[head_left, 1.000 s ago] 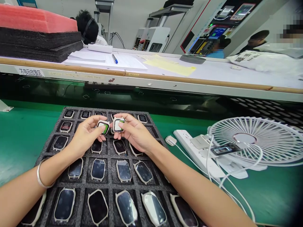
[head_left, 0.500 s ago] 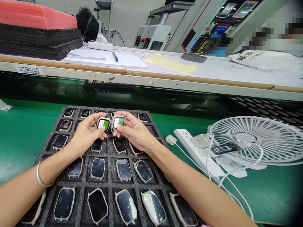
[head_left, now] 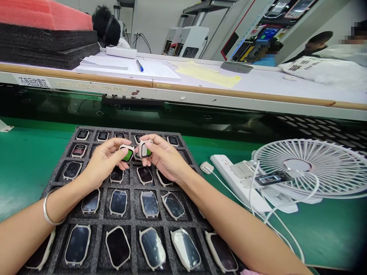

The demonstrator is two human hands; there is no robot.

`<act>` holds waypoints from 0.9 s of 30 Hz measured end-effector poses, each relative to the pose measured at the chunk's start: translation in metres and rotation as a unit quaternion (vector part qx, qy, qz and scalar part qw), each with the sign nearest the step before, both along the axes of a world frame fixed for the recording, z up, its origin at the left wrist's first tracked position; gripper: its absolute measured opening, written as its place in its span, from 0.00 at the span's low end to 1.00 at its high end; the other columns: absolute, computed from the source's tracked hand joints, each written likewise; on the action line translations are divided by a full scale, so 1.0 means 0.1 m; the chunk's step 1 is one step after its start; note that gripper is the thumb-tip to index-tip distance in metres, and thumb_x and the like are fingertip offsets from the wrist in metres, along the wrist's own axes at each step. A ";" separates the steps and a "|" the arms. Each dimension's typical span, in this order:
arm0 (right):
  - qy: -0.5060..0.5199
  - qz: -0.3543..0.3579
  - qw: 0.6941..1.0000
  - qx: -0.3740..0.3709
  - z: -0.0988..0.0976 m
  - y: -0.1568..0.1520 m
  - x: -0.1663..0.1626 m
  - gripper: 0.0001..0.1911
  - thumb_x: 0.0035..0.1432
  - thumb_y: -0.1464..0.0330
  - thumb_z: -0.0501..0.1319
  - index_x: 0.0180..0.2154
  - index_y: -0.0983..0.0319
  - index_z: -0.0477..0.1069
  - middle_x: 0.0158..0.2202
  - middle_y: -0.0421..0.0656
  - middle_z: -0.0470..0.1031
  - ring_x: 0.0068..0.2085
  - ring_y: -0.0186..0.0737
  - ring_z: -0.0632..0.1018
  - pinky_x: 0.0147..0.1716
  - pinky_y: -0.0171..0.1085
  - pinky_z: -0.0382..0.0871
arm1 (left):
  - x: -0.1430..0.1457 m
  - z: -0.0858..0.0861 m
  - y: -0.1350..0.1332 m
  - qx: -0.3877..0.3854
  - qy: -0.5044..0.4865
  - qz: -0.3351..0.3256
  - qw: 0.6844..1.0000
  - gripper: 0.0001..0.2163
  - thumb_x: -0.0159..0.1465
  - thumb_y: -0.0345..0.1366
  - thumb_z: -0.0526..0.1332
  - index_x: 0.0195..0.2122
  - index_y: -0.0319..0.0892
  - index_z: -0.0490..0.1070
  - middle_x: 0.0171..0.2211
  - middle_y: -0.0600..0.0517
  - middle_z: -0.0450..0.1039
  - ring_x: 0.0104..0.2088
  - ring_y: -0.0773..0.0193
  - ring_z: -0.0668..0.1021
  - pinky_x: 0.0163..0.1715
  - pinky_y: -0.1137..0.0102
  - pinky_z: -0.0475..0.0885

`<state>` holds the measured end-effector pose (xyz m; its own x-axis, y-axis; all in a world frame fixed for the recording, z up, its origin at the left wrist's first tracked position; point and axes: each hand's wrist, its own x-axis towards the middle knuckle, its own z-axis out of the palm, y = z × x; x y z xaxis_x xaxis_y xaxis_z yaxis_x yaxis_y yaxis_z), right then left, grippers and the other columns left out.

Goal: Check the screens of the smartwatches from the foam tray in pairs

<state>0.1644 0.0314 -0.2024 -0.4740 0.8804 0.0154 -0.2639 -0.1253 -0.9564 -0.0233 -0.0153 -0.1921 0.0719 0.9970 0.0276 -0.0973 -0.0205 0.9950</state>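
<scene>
My left hand (head_left: 110,156) grips a smartwatch case (head_left: 128,154) with a lit green screen, its thumb over part of the display. Close beside it, my right hand (head_left: 160,154) is closed on a second smartwatch case (head_left: 145,149), whose screen shows white and green under the thumb. Both watches have light-coloured frames and no straps. Beneath my hands lies a dark grey foam tray (head_left: 133,219) with square compartments. Several more watch cases sit in it, such as a dark-screened watch (head_left: 118,246) near the front. A few cells are hidden behind my hands and forearms.
Right of the tray stand a white power strip (head_left: 237,179), a charger plug (head_left: 206,167), loose cables and a white fan (head_left: 298,166). A raised shelf (head_left: 183,91) crosses behind, bearing foam blocks (head_left: 46,38), papers and a pen (head_left: 139,65). People sit beyond it.
Both watches have tilted in my hands, and the right thumb has moved up across its screen. The right watch has shifted slightly rightward. The tray looks the same.
</scene>
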 end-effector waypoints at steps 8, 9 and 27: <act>-0.007 -0.001 1.000 0.002 -0.01 0.00 0.00 0.20 0.51 0.62 0.71 0.44 0.59 0.68 0.34 0.39 0.78 0.24 0.31 0.75 0.23 0.33 0.65 | 0.00 0.01 0.00 0.003 -0.003 0.002 1.000 0.17 0.58 0.36 0.67 0.49 0.41 0.72 0.35 0.53 0.76 0.24 0.69 0.80 0.26 0.72 0.76; -0.007 -0.001 1.000 0.003 -0.01 0.00 0.00 0.20 0.51 0.63 0.71 0.44 0.59 0.68 0.35 0.39 0.78 0.25 0.31 0.75 0.24 0.32 0.66 | 0.00 0.01 0.00 0.002 -0.005 0.003 1.000 0.17 0.58 0.35 0.66 0.49 0.41 0.72 0.36 0.53 0.76 0.25 0.69 0.80 0.26 0.72 0.76; -0.006 0.000 1.000 0.017 -0.03 0.01 0.00 0.27 0.46 0.73 0.71 0.47 0.56 0.66 0.38 0.38 0.77 0.26 0.30 0.73 0.27 0.33 0.69 | 0.00 -0.04 0.03 0.005 -0.028 -0.018 0.999 0.26 0.55 0.26 0.65 0.55 0.43 0.67 0.50 0.48 0.75 0.30 0.70 0.82 0.36 0.71 0.80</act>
